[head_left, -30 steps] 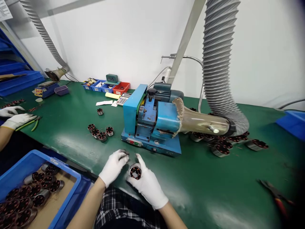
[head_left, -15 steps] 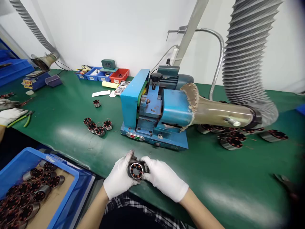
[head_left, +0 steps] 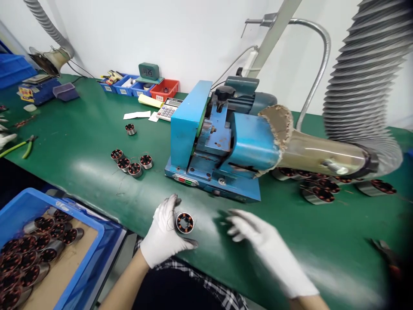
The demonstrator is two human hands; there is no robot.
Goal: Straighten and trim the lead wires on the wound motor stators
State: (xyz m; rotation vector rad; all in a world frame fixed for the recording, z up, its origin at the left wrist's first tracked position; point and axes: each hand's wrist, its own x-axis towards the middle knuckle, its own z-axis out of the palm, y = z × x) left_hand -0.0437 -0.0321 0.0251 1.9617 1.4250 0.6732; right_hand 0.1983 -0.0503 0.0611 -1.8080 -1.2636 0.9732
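Observation:
A round motor stator (head_left: 185, 223) with copper windings in a metal ring faces up near the table's front edge. Loose thin wires stick out on its left side. My left hand (head_left: 164, 234), in a white glove with dark fingertips, curves around its left side. The thumb lies below the stator and the fingers above it, spread apart; contact is hard to make out. To the right, my gloved right hand (head_left: 254, 232) hovers over the green table, its fingers stretched out and holding nothing.
A blue motor-driven machine (head_left: 200, 129) with a duct stands ahead. Several stators (head_left: 134, 169) sit left, others (head_left: 318, 194) right. A blue bin (head_left: 97, 241) holds more. Pliers (head_left: 385, 254) lie right. Green-handled cutters (head_left: 29, 146) lie near another person's glove (head_left: 7, 140).
My right hand has let go of the stator and moved right. My left hand's thumb and fingers have spread apart around it. The view has shifted slightly.

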